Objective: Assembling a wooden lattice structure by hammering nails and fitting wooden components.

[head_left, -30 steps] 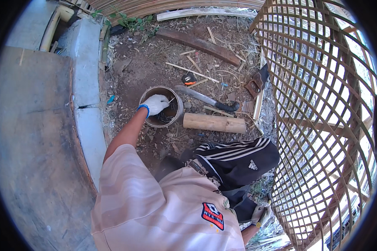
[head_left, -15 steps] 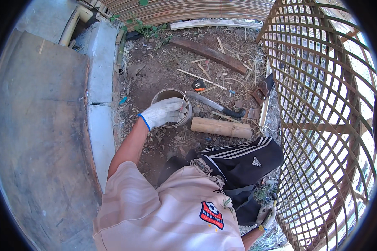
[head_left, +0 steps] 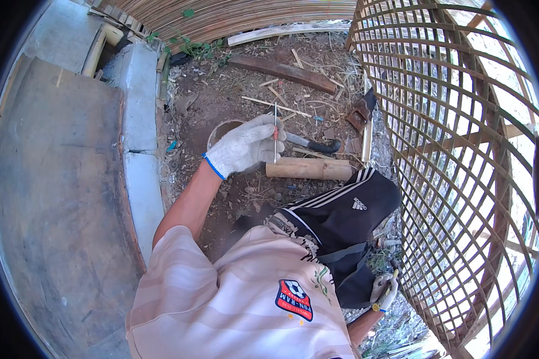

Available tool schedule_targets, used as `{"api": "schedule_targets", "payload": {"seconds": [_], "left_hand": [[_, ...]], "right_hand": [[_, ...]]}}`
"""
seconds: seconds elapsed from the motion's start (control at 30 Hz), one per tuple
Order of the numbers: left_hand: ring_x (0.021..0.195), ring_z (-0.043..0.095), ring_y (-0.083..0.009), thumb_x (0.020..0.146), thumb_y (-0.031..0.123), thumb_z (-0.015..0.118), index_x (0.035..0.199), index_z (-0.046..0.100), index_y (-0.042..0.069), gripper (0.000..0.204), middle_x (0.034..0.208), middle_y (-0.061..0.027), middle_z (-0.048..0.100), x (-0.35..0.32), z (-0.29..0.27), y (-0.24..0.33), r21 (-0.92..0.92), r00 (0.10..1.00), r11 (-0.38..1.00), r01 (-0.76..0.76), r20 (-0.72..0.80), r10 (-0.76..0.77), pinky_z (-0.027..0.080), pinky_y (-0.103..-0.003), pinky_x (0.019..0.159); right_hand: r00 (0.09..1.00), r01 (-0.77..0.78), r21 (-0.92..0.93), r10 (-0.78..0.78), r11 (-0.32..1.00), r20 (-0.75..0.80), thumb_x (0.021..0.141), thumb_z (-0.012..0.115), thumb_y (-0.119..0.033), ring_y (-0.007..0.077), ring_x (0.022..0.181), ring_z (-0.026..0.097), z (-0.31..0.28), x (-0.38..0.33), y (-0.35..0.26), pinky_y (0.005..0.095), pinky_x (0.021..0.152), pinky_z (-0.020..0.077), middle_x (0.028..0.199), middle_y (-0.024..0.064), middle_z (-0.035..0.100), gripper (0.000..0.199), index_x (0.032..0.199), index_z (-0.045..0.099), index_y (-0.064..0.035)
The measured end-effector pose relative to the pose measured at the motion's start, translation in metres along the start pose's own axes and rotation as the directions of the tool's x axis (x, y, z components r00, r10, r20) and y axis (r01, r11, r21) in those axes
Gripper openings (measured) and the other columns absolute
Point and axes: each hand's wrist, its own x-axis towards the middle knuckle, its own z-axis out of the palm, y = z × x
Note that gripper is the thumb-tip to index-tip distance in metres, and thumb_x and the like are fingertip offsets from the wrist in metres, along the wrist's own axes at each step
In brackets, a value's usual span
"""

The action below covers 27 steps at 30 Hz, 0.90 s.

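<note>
My left hand (head_left: 245, 143), in a white glove with a blue cuff, pinches a thin upright rod (head_left: 275, 110) that is pale at its ends and reddish near the fingers. Behind the hand is a round container; only part of its rim (head_left: 212, 139) shows. A tool with a grey shaft and curved black grip (head_left: 326, 146) lies just right of my fingers, partly covered. Below it rests a short length of bamboo (head_left: 310, 169). My right hand (head_left: 382, 291), also gloved, is low at the right beside my leg. Its fingers curl round something I cannot make out.
A handsaw (head_left: 362, 112) leans at the foot of the woven lattice (head_left: 443, 155) on the right. A reddish wooden beam (head_left: 284, 73) and several thin strips lie on the dirt ahead. A concrete ledge (head_left: 142, 185) and large flat board (head_left: 60, 179) run along the left.
My left hand has lifted the rod up from the container's mouth and to the right, covering the tape measure. My right hand stays low by my leg. The view has shifted slightly.
</note>
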Motion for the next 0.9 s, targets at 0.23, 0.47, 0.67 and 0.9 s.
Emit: {"api": "schedule_targets", "payload": {"seconds": [0.23, 0.47, 0.67, 0.9], "left_hand": [[0.091, 0.072, -0.0212, 0.103, 0.018, 0.064, 0.116, 0.059, 0.007, 0.018, 0.107, -0.0089, 0.067, -0.004, 0.025, -0.004, 0.008, 0.999, 1.000, -0.023, -0.022, 0.023, 0.061, -0.036, 0.081], [0.085, 0.068, -0.0160, 0.101, 0.022, 0.060, 0.112, 0.066, 0.007, 0.020, 0.098, -0.0072, 0.068, -0.013, -0.031, -0.001, 0.604, 0.862, 0.737, 0.304, -0.503, 0.056, 0.058, -0.034, 0.080], [0.098, 0.074, -0.0368, 0.090, 0.019, 0.058, 0.104, 0.077, 0.002, 0.029, 0.103, -0.0216, 0.076, 0.005, -0.161, -0.018, 0.824, 0.887, -0.341, 0.452, -0.456, 0.075, 0.057, -0.044, 0.090], [0.108, 0.070, -0.0409, 0.086, 0.023, 0.058, 0.107, 0.080, 0.009, 0.033, 0.112, -0.0225, 0.074, 0.035, -0.245, -0.085, 0.698, 0.769, -0.355, 0.622, -0.629, 0.110, 0.055, -0.048, 0.097]], "right_hand": [[1.000, 0.004, 0.070, -0.005, 0.998, 0.022, 0.098, 0.064, -0.015, 0.0123, 0.086, 0.062, -0.020, -0.001, 0.005, 0.0315, 0.082, 0.0554, 0.099, 0.0038, 0.063, 0.020, 0.114, 0.058, -0.0055], [0.998, 0.058, 0.068, -0.056, 0.996, -0.029, 0.099, 0.064, -0.015, 0.0124, 0.088, 0.063, -0.019, -0.021, 0.010, 0.0320, 0.082, 0.0554, 0.099, 0.0037, 0.064, 0.019, 0.114, 0.059, -0.0057], [0.996, 0.061, 0.032, -0.058, 0.998, -0.075, 0.099, 0.063, -0.015, 0.0121, 0.085, 0.063, -0.014, -0.035, 0.010, 0.0321, 0.080, 0.0557, 0.097, 0.0029, 0.063, 0.014, 0.110, 0.059, -0.0066], [0.991, 0.006, -0.040, -0.011, 0.999, -0.130, 0.099, 0.062, -0.015, 0.0096, 0.084, 0.060, -0.013, -0.033, 0.008, 0.0305, 0.081, 0.0553, 0.099, 0.0027, 0.063, 0.015, 0.111, 0.058, -0.0068]]}}
